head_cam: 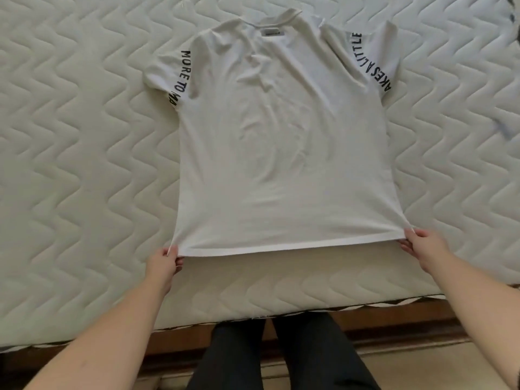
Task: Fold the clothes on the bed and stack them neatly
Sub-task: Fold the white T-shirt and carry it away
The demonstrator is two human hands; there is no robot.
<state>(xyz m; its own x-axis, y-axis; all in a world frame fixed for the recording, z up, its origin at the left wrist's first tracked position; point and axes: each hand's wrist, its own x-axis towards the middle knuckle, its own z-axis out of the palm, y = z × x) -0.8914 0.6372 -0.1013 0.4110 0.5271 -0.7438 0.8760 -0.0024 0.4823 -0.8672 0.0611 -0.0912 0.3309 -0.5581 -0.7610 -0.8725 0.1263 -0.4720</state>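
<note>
Quilted mattress [84,136], pale, wave-stitched, wooden frame and floor below its near edge. White T-shirt [281,142] spread flat in the middle, collar [277,19] far, hem [287,246] near, black lettering down both sleeves. Another garment [506,128] just showing at the right edge, well apart from the shirt.

Left hand [164,264] pinching the hem's left corner, thumb on top and fingers curled under. Right hand [425,247] pinching the right corner likewise. Hem drawn taut between the two, lifted slightly off the mattress, shadow beneath.

Thin knit by the look of it: light, soft, limp, no stiffness of its own. Likely to sag and wrinkle wherever unsupported, and to drag on the quilting rather than slide freely. Faint creases across the chest, probably smoothed by a gentle pull. Best held at corners and seams, where doubled cloth gives the fingers something firm; a mid-panel grip would likely bunch it. Folding not yet begun; no stack in sight.
</note>
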